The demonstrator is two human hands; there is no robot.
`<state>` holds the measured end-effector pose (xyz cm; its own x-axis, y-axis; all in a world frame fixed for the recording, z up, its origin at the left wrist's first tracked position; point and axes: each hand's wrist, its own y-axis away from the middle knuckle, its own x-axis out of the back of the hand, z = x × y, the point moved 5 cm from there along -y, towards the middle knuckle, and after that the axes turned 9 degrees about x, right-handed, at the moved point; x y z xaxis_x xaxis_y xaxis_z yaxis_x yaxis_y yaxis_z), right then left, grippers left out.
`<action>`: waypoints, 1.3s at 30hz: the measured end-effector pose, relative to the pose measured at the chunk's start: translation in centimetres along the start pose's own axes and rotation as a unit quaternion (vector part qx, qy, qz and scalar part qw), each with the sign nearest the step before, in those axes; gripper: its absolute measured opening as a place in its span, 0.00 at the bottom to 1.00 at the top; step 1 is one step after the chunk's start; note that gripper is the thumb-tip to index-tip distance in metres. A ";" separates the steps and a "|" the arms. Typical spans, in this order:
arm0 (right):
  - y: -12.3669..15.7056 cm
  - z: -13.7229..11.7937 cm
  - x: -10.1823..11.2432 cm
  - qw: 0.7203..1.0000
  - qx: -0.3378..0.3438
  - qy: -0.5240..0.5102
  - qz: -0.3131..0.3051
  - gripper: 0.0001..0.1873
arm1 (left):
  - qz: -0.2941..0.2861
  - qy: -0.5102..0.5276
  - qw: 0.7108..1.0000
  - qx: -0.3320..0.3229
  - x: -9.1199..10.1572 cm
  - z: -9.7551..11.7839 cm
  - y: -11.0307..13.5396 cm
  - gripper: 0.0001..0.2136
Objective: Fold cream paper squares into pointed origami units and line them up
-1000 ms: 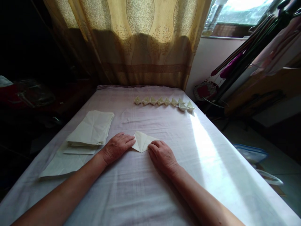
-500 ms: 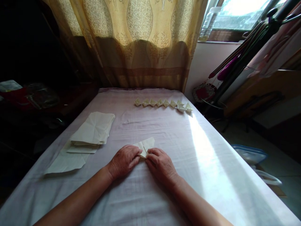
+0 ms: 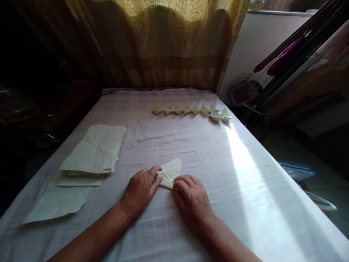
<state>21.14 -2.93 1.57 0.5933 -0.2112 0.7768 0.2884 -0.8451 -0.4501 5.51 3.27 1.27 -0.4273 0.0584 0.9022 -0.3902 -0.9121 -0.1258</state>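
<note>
A partly folded piece of cream paper (image 3: pixel 171 171) lies on the cloth-covered table between my hands, with a crease running down its middle. My left hand (image 3: pixel 141 185) pinches its left side between thumb and fingers. On the near right corner, the curled fingers of my right hand (image 3: pixel 192 194) press together on the paper. Its right edge is partly hidden by those fingers. To the left lies a stack of creased cream paper sheets (image 3: pixel 94 147), with looser sheets sticking out beneath it. Across the far side stands a row of several small folded paper boats (image 3: pixel 186 108).
A pale cloth (image 3: pixel 131 233) covers the table. Behind it hangs a gold curtain (image 3: pixel 169 69). Right of the table stand a dark pole rack (image 3: pixel 289 62) and plastic bags (image 3: pixel 297 170) on the floor. A strip of sunlight crosses the table's right side.
The view has tilted downward. My right hand has slid slightly along the paper's near edge, and more of the paper's right part shows. Both hands keep hold of it.
</note>
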 end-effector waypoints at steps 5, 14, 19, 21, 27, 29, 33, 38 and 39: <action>0.5 -0.8 0.9 0.998 0.058 0.039 0.002 0.09 | -0.015 -0.011 0.999 -0.028 0.0 0.2 -0.6 0.11; 1.1 -0.5 1.0 0.997 0.059 0.042 -0.025 0.12 | -0.024 -0.002 1.000 -0.003 0.2 0.1 -1.5 0.08; 1.0 -0.2 0.9 0.998 0.048 0.034 -0.030 0.14 | -0.022 0.002 1.000 -0.001 0.2 0.1 -1.4 0.09; 1.1 -0.2 0.9 0.998 0.045 0.035 -0.029 0.14 | -0.019 0.000 1.000 -0.002 0.2 0.1 -1.3 0.09; 0.4 0.2 0.7 0.998 0.043 0.045 -0.022 0.10 | -0.010 0.002 0.999 -0.032 0.2 0.2 -1.8 0.10; -0.4 0.5 0.5 0.997 0.054 0.055 -0.023 0.09 | -0.007 0.003 0.999 -0.043 0.2 0.0 -2.5 0.10; -2.6 1.1 -0.3 0.994 0.074 0.073 -0.033 0.07 | 0.009 -0.011 0.999 -0.032 0.4 -1.0 -4.4 0.10; -3.6 1.3 -1.0 0.994 0.079 0.071 -0.033 0.09 | 0.022 -0.001 1.000 -0.011 0.8 -2.2 -4.9 0.10; -3.5 1.3 -1.0 0.994 0.081 0.067 -0.032 0.10 | 0.026 0.004 1.000 -0.015 0.8 -2.2 -4.7 0.10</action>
<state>20.48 0.88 1.85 0.4666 -0.2320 0.8535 0.4462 -0.7714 -0.4536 5.18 8.49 1.65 -0.4547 0.0152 0.8905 -0.3916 -0.9014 -0.1846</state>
